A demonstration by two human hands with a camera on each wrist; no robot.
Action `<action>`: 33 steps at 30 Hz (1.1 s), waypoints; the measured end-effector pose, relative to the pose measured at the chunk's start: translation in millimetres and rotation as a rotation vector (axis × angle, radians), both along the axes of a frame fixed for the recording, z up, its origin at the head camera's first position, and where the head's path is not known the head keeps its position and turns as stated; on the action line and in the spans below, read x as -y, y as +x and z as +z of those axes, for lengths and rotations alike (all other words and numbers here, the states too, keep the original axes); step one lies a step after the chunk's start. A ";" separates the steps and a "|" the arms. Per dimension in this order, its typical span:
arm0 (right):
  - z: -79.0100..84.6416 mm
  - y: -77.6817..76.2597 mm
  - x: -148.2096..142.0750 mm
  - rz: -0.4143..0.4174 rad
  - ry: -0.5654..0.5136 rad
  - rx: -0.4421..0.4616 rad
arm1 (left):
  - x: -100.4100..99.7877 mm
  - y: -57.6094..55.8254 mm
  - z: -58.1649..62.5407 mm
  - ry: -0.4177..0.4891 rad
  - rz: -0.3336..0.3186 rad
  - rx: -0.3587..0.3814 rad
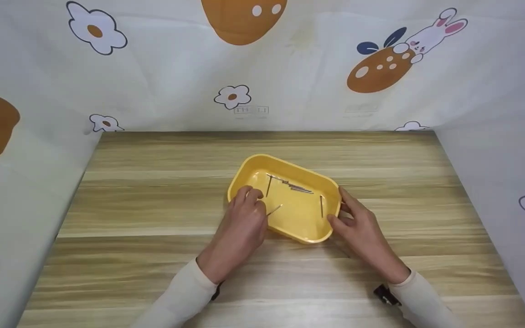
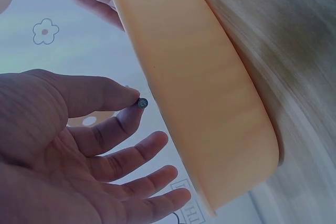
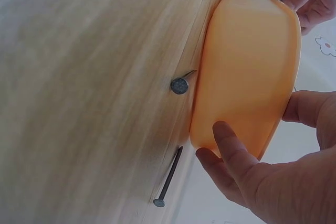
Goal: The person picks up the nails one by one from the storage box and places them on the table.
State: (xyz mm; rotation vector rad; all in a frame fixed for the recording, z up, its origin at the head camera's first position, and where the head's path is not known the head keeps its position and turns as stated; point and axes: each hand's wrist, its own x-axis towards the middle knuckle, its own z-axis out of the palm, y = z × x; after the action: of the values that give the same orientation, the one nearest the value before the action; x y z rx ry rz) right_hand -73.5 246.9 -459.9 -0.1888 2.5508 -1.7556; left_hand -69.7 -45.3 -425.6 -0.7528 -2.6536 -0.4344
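Note:
A yellow plastic box [image 1: 296,218] sits at a slant on the table, with several nails [image 1: 301,187] lying on its floor. Over its left side, my left hand [image 1: 244,218] pinches a nail [image 2: 143,103] between thumb and forefinger; the other fingers are loosely spread in the left wrist view. That nail's point [image 1: 276,209] angles over the box in the head view. My right hand [image 1: 358,228] holds the box's right end, thumb at the rim and fingers against the outer wall. Beside the box in the right wrist view are two more nails, one nearer [image 3: 179,85] and one farther along [image 3: 168,179].
The wood-grain table [image 1: 144,205] extends around the box on every side. A pale patterned sheet [image 1: 176,68] rises behind the table and along both sides. Dark straps show under both wrists.

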 end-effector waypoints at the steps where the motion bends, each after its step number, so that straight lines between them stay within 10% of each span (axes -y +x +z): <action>1: 0.0 0.0 0.0 0.000 0.001 0.001 | 0.2 0.7 -0.3 0.001 -0.002 -0.006; 33: 1.0 0.8 -0.8 0.012 -0.016 0.014 | 13.1 28.3 -3.4 0.034 -0.019 0.022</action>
State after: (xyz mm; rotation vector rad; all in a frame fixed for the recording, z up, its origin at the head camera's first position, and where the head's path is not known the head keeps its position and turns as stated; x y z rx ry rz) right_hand -72.6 247.7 -459.0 -0.1910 2.5216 -1.7679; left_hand -41.5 -58.4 -429.0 -0.7671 -2.6543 -0.4941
